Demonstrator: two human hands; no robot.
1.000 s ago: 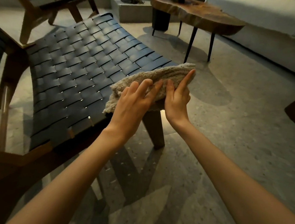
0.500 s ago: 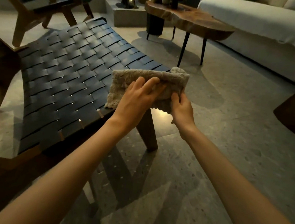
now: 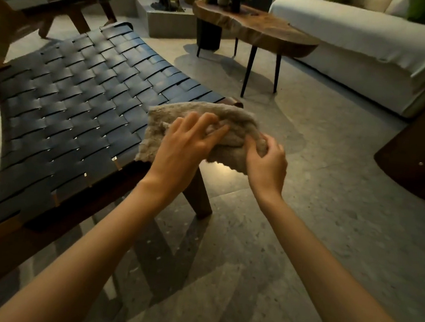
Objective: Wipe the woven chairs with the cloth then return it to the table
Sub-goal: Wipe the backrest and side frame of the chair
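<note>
Speckled grey stone floor (image 3: 303, 218), live-edge wooden table (image 3: 262, 30). Fuzzy beige cloth (image 3: 236, 139) on the dark woven-strap chair (image 3: 83, 105): left hand (image 3: 184, 146) presses it, right hand (image 3: 267, 162) pinches its end.

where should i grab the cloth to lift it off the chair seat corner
Take the cloth by its bunched right end, coming from the right, over the open floor. That end overhangs the front corner of the woven chair, so fingers can curl under it, while the rest lies flat on the seat. The right hand pinches there; the left hand rests on the middle.
</note>
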